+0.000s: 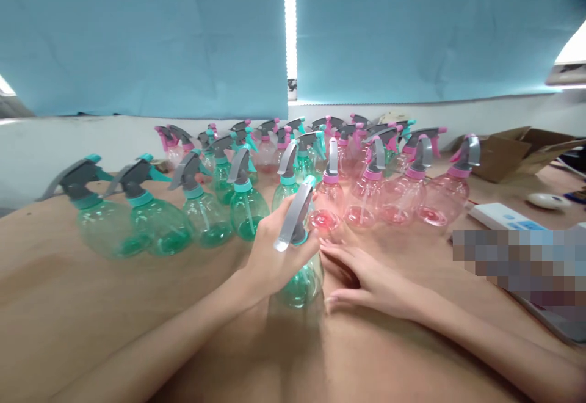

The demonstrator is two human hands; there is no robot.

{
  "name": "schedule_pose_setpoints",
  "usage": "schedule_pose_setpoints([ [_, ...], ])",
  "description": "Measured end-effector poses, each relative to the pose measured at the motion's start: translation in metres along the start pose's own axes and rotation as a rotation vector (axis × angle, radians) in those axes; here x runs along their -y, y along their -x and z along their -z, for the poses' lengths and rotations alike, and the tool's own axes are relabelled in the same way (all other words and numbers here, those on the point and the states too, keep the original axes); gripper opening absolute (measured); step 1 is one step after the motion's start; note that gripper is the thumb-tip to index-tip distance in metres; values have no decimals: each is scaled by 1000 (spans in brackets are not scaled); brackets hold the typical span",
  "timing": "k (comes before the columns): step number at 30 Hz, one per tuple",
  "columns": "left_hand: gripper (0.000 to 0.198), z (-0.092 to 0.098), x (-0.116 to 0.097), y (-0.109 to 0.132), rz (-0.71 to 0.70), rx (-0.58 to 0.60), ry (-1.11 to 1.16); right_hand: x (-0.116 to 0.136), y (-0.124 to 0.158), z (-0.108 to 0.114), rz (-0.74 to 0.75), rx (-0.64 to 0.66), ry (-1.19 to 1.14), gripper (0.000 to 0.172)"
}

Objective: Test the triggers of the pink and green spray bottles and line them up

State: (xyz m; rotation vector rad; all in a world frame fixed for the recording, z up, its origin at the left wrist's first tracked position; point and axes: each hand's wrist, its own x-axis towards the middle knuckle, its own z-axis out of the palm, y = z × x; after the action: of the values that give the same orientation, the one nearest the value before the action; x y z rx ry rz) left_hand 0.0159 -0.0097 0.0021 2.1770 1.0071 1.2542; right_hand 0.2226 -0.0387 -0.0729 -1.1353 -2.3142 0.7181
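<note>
2 bare forearms (pixel 183 337) are being stretched over the brown table (pixel 55 305) nearest the camera, 1 from either side. Between them, a green bottle (pixel 300 287) is being held about the neck by the left hand (pixel 274 253), its fingers being wrapped in below the gray spray head (pixel 295 210). The bottle's long axis is being held close to upright, with the nozzle being pointed away from the camera and slightly right; whether the base is being borne by the table cannot be told.

The right hand (pixel 368 272) is being held low and palm down, fingers loosely spread, with nothing visibly being gripped. By it the bottle is being flanked on the right, fingertips and thumb being pointed left, just beside the glassy body; whether any touch is being made there cannot be told. Of the 2 hands, the left is being shown nearer, in full contact.

Beyond the bottle, a front row is being formed by 5 green bottles (pixel 206 220) at left and 4 pink bottles (pixel 364 198) at right, the held bottle being centered before the point where the colors are being joined. More bottles are being partly hidden behind.
</note>
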Motion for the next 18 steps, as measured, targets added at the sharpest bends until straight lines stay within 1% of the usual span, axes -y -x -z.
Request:
schedule_pose_setpoints([
  [4,33,1,-3,2,46,-19,-58,23,-5,-10,36,-71,-372,82],
  [6,29,2,-6,3,53,-16,-90,35,-10,-17,28,-68,-546,82],
  [7,29,3,-7,3,53,-8,-102,41,-13,-20,7,-67,-585,82],
  [10,36,9,-8,7,40,7,-117,56,-21,-26,-48,-95,-558,76],
  [12,44,15,-5,10,46,21,-112,64,-27,-30,-52,-125,-517,69],
  [15,48,30,-1,21,120,26,-99,74,-35,-38,-55,-154,-421,64],
  [18,48,51,4,38,211,1,-110,85,-43,-47,-87,-154,-283,67],
])
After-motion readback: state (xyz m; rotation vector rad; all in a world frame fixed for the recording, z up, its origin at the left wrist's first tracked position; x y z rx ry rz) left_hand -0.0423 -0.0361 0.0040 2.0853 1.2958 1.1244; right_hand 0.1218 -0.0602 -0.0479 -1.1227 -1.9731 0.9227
